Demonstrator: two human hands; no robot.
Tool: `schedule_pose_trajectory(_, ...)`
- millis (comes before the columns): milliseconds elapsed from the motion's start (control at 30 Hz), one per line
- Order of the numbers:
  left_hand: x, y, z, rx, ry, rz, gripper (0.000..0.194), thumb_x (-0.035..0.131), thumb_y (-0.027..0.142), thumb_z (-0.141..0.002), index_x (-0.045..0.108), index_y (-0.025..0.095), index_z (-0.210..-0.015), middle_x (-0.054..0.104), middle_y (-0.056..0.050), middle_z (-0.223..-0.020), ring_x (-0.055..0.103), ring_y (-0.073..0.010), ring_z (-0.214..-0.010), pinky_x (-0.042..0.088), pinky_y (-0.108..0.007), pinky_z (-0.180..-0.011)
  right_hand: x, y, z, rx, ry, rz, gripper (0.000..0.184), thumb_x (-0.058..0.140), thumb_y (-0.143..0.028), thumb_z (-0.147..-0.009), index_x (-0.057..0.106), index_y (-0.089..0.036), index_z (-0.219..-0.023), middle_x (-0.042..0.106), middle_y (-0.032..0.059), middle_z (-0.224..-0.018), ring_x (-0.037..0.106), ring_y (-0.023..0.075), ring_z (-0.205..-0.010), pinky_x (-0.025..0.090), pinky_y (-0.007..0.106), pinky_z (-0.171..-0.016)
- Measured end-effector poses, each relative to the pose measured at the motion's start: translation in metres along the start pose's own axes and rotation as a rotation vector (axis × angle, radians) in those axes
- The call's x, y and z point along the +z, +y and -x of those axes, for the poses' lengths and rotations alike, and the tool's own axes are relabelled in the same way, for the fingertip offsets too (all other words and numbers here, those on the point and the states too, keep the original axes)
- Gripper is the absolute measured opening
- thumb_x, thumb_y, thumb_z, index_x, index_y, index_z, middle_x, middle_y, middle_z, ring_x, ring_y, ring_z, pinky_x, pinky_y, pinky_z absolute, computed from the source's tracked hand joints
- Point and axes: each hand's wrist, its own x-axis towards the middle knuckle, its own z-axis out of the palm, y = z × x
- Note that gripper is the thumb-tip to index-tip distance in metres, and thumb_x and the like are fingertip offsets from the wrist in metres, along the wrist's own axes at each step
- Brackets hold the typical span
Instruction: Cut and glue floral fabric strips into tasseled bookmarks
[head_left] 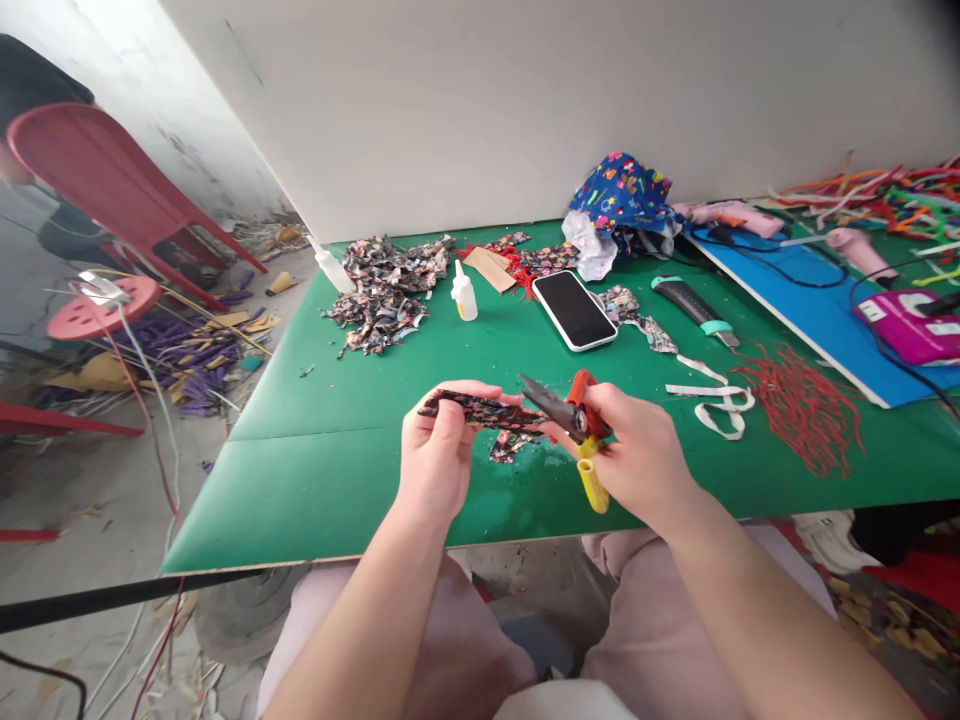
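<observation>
My left hand point(441, 448) is closed on a folded strip of dark flowered fabric point(487, 410), held just above the green table. My right hand point(634, 440) grips scissors point(577, 410) with red and yellow handles. Their dark blades point left and stand apart, close to the strip's right end. The right fingertips are near that end too, but whether they touch it I cannot tell. Beneath the hands lie small flowered scraps point(507, 447) on the tabletop. Farther back is a white-cased phone point(574, 311), dark screen up.
A heap of shredded fabric point(390, 290) and small white bottles point(464, 292) sit at back left. To the right are a utility knife point(696, 310), red threads point(806, 405), a white ribbon point(720, 410) and a blue board point(795, 310). The table's front edge borders my lap.
</observation>
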Motion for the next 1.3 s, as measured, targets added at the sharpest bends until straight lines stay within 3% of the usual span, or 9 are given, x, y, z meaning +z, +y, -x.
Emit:
schedule_pose_trajectory(133,-0.001,0.000,0.002,0.012,-0.023,-0.128,0.014,0.078,0.029,-0.064,0.073,0.023,-0.075,0.073,-0.003,-0.074,0.068,-0.0188,-0.066,0.055,-0.029,-0.062,-0.002,0.003,0.000,0.068,-0.015,-0.096,0.011,0.057,-0.014,-0.076,0.054,-0.022,-0.082,0.057,-0.0054,-0.061,0.050,0.0086,-0.051,0.038,0.019,-0.051)
schedule_pose_trajectory(267,-0.003,0.000,0.003,0.146,-0.140,-0.173,0.009,0.075,0.022,-0.068,0.075,0.024,-0.076,0.074,-0.004,-0.080,0.068,-0.0199,-0.076,0.055,-0.030,-0.067,-0.005,0.003,-0.003,0.075,-0.011,-0.224,0.018,0.060,-0.008,-0.071,0.054,-0.022,-0.081,0.064,-0.0006,-0.082,0.060,0.0140,-0.077,0.046,0.023,-0.065)
schedule_pose_trajectory(367,-0.005,-0.004,0.002,0.250,-0.228,-0.229,0.016,0.074,0.017,-0.068,0.076,0.026,-0.081,0.073,-0.004,-0.083,0.067,-0.0189,-0.077,0.055,-0.031,-0.071,-0.006,0.001,-0.005,0.047,0.002,-0.365,0.027,0.063,-0.004,-0.070,0.053,-0.024,-0.086,0.065,-0.0008,-0.094,0.060,0.0154,-0.093,0.048,0.027,-0.076)
schedule_pose_trajectory(500,-0.005,-0.010,0.002,0.299,-0.232,-0.326,0.026,0.070,0.011,-0.071,0.074,0.029,-0.089,0.069,-0.002,-0.084,0.064,-0.0148,-0.076,0.054,-0.025,-0.064,-0.006,-0.001,-0.004,-0.024,0.102,-0.465,0.028,0.062,-0.003,-0.072,0.050,-0.025,-0.083,0.064,-0.0015,-0.090,0.059,0.0157,-0.090,0.049,0.031,-0.077)
schedule_pose_trajectory(700,0.005,-0.008,0.005,0.292,-0.235,-0.447,0.024,0.068,0.009,-0.073,0.074,0.025,-0.090,0.070,-0.003,-0.085,0.064,-0.0134,-0.075,0.052,-0.022,-0.064,0.003,0.000,-0.001,-0.254,0.218,-0.265,0.030,0.054,0.005,-0.070,0.045,-0.023,-0.077,0.063,0.0019,-0.085,0.057,0.0176,-0.084,0.049,0.036,-0.075)
schedule_pose_trajectory(1000,0.007,-0.008,0.008,0.357,-0.271,-0.539,0.026,0.065,0.008,-0.075,0.072,0.025,-0.094,0.070,-0.003,-0.088,0.064,-0.0136,-0.078,0.052,-0.023,-0.069,0.009,-0.002,0.000,-0.350,0.250,-0.253,0.030,0.052,0.007,-0.071,0.042,-0.022,-0.073,0.059,0.0002,-0.074,0.055,0.0143,-0.079,0.049,0.031,-0.069)
schedule_pose_trajectory(1167,0.004,-0.009,0.006,0.366,-0.261,-0.539,0.026,0.064,0.008,-0.076,0.072,0.025,-0.094,0.071,-0.003,-0.088,0.064,-0.0138,-0.079,0.052,-0.023,-0.069,0.007,-0.001,0.002,-0.325,0.199,-0.255,0.028,0.054,0.004,-0.073,0.042,-0.022,-0.074,0.059,0.0004,-0.077,0.054,0.0140,-0.077,0.049,0.031,-0.067)
schedule_pose_trajectory(1300,0.005,-0.008,0.007,0.372,-0.270,-0.537,0.030,0.064,0.006,-0.077,0.071,0.026,-0.097,0.070,-0.003,-0.090,0.064,-0.0127,-0.079,0.052,-0.022,-0.068,0.007,-0.001,0.002,-0.297,0.233,-0.238,0.030,0.056,0.003,-0.072,0.042,-0.023,-0.075,0.058,0.0015,-0.083,0.056,0.0151,-0.081,0.049,0.032,-0.068)
